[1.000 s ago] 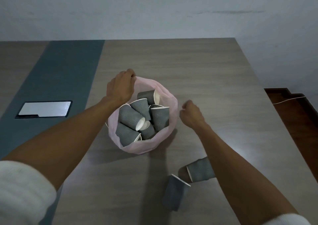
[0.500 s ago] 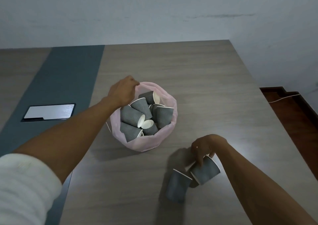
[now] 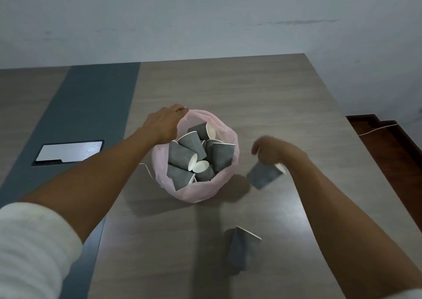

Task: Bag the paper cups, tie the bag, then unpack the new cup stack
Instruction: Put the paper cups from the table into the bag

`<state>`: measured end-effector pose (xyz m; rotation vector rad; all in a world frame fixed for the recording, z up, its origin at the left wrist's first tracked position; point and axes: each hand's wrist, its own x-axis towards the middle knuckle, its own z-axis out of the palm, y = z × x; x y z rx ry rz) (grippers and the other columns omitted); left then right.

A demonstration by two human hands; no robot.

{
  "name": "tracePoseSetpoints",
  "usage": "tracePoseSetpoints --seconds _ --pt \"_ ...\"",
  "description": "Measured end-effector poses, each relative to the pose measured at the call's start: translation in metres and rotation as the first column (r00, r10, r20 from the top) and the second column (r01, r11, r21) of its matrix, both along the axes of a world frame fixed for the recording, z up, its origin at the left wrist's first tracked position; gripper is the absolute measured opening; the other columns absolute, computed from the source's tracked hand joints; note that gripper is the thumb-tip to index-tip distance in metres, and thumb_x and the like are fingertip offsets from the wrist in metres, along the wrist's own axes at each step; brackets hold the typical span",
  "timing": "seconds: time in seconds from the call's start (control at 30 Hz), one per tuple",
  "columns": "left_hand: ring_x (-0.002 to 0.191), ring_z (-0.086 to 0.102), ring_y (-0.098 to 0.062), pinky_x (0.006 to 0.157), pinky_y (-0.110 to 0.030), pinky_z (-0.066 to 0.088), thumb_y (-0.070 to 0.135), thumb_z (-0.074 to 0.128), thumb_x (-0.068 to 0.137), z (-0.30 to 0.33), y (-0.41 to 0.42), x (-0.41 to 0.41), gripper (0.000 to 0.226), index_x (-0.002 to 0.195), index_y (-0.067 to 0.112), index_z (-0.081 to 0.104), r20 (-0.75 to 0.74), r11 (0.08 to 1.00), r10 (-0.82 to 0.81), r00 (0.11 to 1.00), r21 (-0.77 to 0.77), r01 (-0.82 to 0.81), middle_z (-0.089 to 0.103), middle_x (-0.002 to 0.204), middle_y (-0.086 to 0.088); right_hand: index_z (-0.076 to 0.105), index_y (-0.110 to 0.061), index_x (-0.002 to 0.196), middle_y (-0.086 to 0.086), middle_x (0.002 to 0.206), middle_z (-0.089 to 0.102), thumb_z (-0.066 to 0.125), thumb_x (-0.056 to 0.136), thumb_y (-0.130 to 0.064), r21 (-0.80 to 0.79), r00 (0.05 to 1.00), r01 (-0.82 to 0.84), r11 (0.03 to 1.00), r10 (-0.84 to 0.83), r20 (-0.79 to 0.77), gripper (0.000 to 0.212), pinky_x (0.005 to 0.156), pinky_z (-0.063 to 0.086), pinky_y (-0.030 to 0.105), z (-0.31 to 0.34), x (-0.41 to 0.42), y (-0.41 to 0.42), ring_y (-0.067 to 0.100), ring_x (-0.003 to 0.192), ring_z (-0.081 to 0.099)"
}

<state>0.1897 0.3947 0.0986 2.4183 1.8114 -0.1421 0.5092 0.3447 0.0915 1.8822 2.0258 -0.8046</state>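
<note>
While our left hand pinches the far rim of the bag of cups, our right hand grips one cup just right of it; another lies on the near desk.

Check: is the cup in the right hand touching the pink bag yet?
Apart. The head view shows bare table between the cup held by the right hand and the pink bag.
</note>
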Motion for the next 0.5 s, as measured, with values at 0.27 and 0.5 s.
tracePoseSetpoints --seconds 0.27,0.5 --pt "0.119 0.058 -0.033 0.085 -0.042 0.052 0.007 0.055 0.09 0.011 0.007 -0.007 0.073 0.156 0.029 0.03 0.013 0.998 -0.044 0.999 0.037 0.044 0.031 0.161 0.008 0.077 -0.005 0.096 0.005 0.086 0.071 0.064 0.084 -0.004 0.322 0.706 0.46 0.828 -0.122 -0.697 0.018 0.065 0.041 0.02 0.024 -0.097 0.038 0.016 0.077 0.061" --pt "0.121 0.056 -0.029 0.084 -0.039 0.052 0.003 0.052 0.094 0.015 0.007 -0.015 0.07 0.158 0.022 0.031 0.114 0.97 -0.211 0.971 0.148 0.194 0.031 0.161 0.001 0.069 -0.006 0.114 0.006 0.108 0.07 0.059 0.089 -0.001 0.264 0.608 0.455 0.851 -0.079 -0.79 0.028 0.086 0.051 0.031 -0.026 -0.155 0.051 0.018 0.094 0.064"
